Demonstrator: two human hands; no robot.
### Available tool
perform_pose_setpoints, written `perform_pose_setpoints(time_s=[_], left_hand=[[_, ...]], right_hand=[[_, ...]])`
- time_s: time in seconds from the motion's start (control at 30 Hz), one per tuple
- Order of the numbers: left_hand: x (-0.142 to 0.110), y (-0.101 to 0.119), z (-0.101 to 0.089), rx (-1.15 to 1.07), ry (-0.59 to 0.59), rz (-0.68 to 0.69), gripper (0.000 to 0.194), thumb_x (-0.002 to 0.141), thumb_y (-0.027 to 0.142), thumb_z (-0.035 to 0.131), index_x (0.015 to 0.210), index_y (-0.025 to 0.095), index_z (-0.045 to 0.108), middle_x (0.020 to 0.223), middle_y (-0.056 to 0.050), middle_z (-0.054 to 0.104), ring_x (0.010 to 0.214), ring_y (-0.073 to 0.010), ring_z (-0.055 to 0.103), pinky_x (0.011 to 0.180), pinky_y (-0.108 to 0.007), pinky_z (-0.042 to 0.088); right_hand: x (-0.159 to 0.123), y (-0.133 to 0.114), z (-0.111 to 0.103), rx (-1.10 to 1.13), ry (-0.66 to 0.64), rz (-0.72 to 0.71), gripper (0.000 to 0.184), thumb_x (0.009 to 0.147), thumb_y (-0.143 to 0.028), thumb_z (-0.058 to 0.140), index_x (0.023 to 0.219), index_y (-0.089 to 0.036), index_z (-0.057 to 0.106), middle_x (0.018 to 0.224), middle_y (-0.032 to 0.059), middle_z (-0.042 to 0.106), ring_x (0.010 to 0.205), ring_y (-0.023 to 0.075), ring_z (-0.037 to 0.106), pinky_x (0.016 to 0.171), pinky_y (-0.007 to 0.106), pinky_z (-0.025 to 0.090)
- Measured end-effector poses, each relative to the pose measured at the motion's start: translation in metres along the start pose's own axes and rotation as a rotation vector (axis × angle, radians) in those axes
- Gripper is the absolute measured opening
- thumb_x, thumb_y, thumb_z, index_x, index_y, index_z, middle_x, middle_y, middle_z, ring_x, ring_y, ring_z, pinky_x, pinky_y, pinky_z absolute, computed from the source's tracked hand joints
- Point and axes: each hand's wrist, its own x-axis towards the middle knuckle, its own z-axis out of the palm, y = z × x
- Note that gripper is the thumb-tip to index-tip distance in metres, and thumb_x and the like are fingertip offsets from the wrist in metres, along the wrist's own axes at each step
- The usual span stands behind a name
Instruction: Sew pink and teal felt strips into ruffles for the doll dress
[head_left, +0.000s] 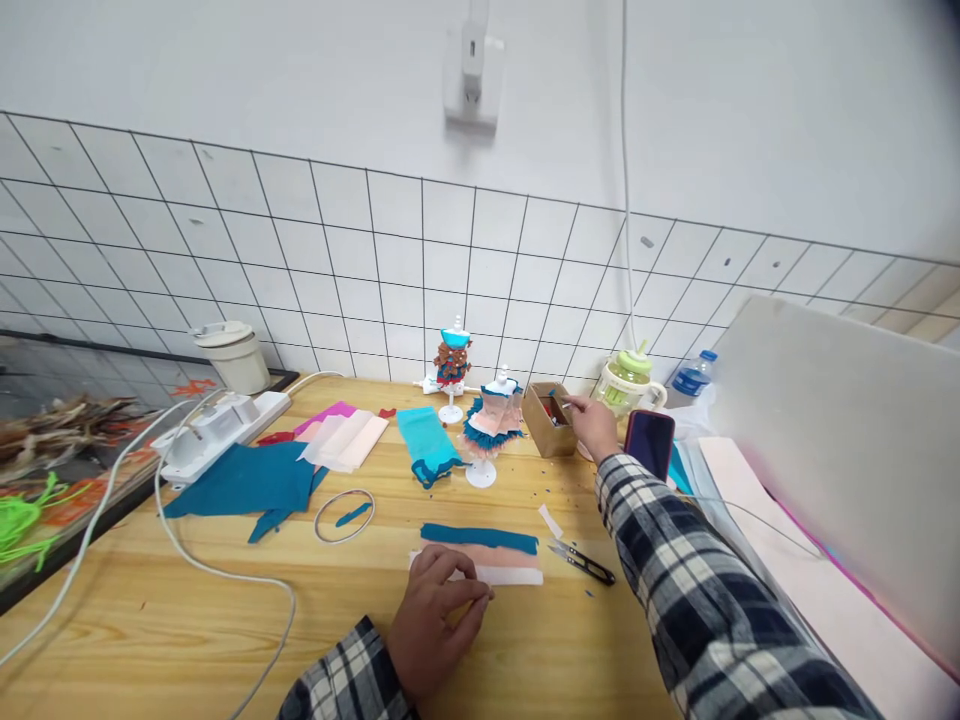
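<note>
My right hand point(596, 428) reaches to the small cardboard box point(559, 440), its fingers pinched at the rim around something too small to make out. Low in the middle, my left hand point(439, 615) rests by a layered strip of blue, peach and white crepe paper point(480, 538). Its thumb and forefinger are pressed together; whatever lies between them is hidden. Thread snips point(585, 563) lie right of the strip, beside a small white paper scrap point(550, 521). Behind stand two miniature dress forms: one in a peach and blue ruffled dress point(495, 420), another in a brown and blue one point(453, 362).
Turquoise crepe paper point(426, 440), a dark blue sheet point(236, 485) and a bracelet-like ring point(319, 525) lie to the left, near a white power strip point(225, 430) and its cable. A phone point(649, 443), a green-lidded cup point(630, 380) and a water bottle point(695, 375) stand right.
</note>
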Motion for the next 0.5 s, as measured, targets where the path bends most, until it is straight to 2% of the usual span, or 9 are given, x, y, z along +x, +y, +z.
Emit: perform_pose_setpoints(time_s=[0.27, 0.5], left_hand=[[0.001, 0.000, 0.004, -0.019, -0.012, 0.003, 0.018, 0.085, 0.017, 0.056, 0.086, 0.026, 0.072, 0.085, -0.004, 0.063, 0.086, -0.0196, 0.055, 0.075, -0.036, 0.044], [0.003, 0.000, 0.003, -0.010, -0.002, -0.033, 0.018, 0.085, 0.017, 0.056, 0.083, 0.026, 0.072, 0.085, -0.004, 0.063, 0.086, -0.0195, 0.055, 0.076, -0.036, 0.044]], right_hand=[[0.007, 0.010, -0.002, -0.173, -0.053, -0.002, 0.030, 0.085, -0.035, 0.054, 0.102, -0.024, 0.075, 0.100, 0.0085, 0.074, 0.096, 0.0245, 0.065, 0.084, 0.033, 0.045], [0.010, 0.010, 0.002, -0.169, -0.137, -0.064, 0.034, 0.088, -0.025, 0.048, 0.112, -0.023, 0.072, 0.115, 0.0076, 0.071, 0.106, 0.0229, 0.062, 0.089, 0.031, 0.045]])
